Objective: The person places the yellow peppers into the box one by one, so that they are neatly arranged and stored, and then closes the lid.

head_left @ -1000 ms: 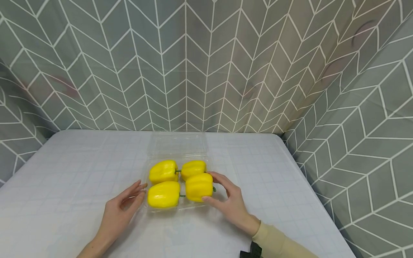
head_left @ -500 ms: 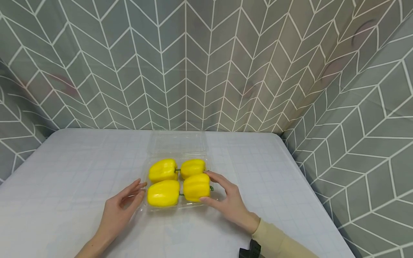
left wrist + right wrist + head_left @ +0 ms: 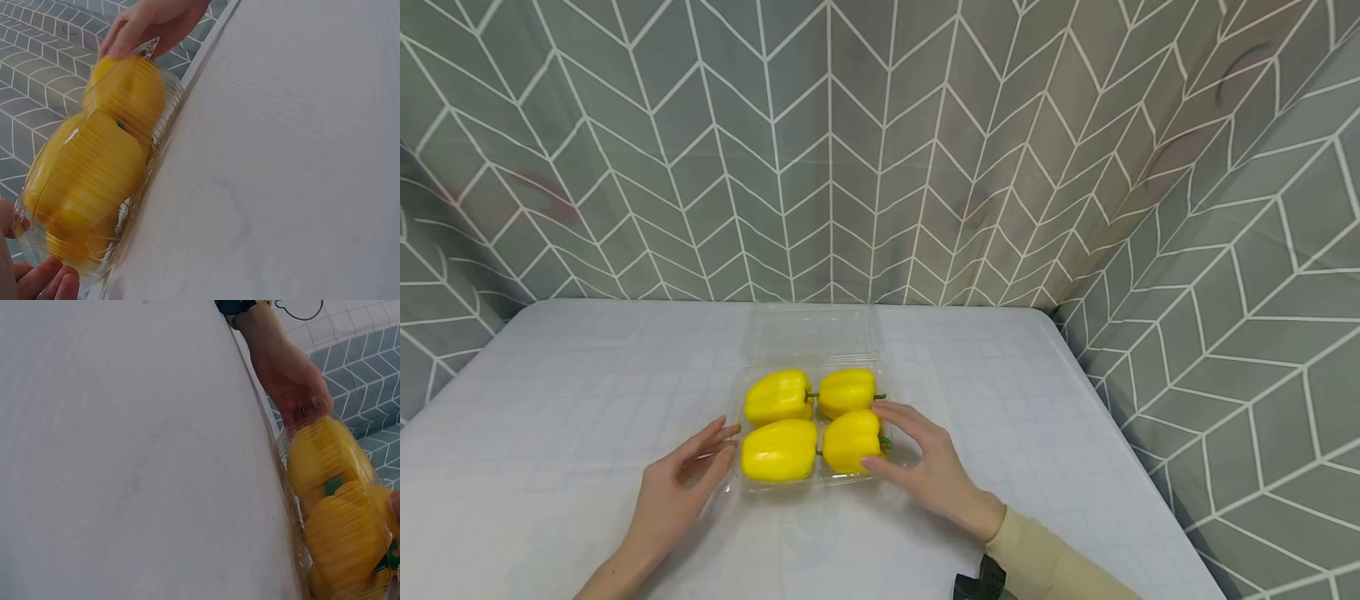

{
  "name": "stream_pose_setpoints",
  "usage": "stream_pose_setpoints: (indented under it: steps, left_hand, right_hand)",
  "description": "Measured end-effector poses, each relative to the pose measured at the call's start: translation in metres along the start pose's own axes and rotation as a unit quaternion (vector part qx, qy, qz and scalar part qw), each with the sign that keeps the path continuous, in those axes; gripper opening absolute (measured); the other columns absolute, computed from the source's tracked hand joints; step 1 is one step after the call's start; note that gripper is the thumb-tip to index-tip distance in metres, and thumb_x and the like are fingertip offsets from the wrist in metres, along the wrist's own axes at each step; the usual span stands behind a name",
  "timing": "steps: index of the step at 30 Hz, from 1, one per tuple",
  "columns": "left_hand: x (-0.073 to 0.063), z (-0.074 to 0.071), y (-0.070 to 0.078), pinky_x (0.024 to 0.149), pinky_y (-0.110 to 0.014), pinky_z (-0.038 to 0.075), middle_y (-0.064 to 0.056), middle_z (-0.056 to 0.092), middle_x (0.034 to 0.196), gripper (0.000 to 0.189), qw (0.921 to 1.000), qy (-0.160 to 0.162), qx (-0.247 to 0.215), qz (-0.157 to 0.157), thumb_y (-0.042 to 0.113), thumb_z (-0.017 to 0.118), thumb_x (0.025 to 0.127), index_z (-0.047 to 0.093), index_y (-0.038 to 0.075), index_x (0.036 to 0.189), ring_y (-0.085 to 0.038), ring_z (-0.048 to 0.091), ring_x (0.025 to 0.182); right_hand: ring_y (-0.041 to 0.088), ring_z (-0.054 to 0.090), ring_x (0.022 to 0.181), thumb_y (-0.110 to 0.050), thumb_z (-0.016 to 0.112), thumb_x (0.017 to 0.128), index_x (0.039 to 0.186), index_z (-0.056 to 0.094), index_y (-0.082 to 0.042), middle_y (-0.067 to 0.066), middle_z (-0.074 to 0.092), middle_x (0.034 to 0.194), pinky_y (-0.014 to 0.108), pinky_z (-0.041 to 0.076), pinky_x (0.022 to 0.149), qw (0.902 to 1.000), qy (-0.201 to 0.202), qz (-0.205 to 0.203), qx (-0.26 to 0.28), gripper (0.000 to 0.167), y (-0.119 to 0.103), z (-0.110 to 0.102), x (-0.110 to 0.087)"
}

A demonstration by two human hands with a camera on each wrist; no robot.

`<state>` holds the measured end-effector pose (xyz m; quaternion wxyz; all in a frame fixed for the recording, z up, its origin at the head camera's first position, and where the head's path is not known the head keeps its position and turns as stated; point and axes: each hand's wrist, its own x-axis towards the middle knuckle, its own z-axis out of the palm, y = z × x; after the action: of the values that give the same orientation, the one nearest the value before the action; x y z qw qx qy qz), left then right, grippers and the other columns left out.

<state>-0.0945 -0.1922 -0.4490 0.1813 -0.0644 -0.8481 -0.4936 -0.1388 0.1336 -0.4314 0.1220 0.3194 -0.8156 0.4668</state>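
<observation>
Several yellow bell peppers lie in a clear plastic clamshell container (image 3: 820,484), whose lid (image 3: 812,332) is folded open toward the back. My right hand (image 3: 936,467) holds the front right bell pepper (image 3: 848,442) between thumb and fingers, its green stem facing right. At the container's left side, my left hand (image 3: 681,483) grips the rim; its fingertips (image 3: 40,281) show against the clear wall in the left wrist view. Beside it lies the front left bell pepper (image 3: 778,451). Behind are the back left bell pepper (image 3: 777,397) and the back right bell pepper (image 3: 847,392).
The white table (image 3: 587,392) extends on both sides of the container. A grey curtain with white chevron lines (image 3: 827,167) hangs behind and to the right. A black device (image 3: 981,579) sits at the right wrist, below a beige sleeve (image 3: 1052,558).
The front right bell pepper has moved slightly left and turned within the container, following my right hand. The stem of the back right pepper now shows. My left hand stays in place.
</observation>
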Motion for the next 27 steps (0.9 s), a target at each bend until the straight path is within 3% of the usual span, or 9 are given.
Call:
stream_pose_setpoints:
  steps: [13, 27]
  left_hand:
    - [-0.0001, -0.0006, -0.0003, 0.084, -0.003, 0.05, -0.009, 0.071, 0.123, 0.047, 1.0, -0.002, 0.0, 0.0, 0.01, 0.069, 0.095, 0.057, 0.003, 0.14, 0.013, 0.059, 0.102]
    - [0.0001, -0.001, 0.0012, 0.085, -0.004, 0.05, -0.011, 0.072, 0.121, 0.046, 1.0, 0.002, -0.005, 0.007, 0.008, 0.069, 0.094, 0.057, 0.001, 0.138, 0.012, 0.06, 0.101]
  right_hand:
    - [0.026, 0.058, 0.127, -0.021, 0.082, 0.084, 0.133, 0.062, -0.007, 0.008, 0.062, 0.136, 0.044, 0.051, 0.106, 0.9983, 0.002, -0.051, -0.027, 0.056, 0.0047, 0.0004, 0.0016]
    - [0.024, 0.059, 0.125, -0.022, 0.08, 0.086, 0.13, 0.064, -0.005, 0.007, 0.062, 0.134, 0.041, 0.051, 0.106, 0.9976, 0.004, -0.053, -0.045, 0.05, 0.0043, -0.0008, 0.0018]
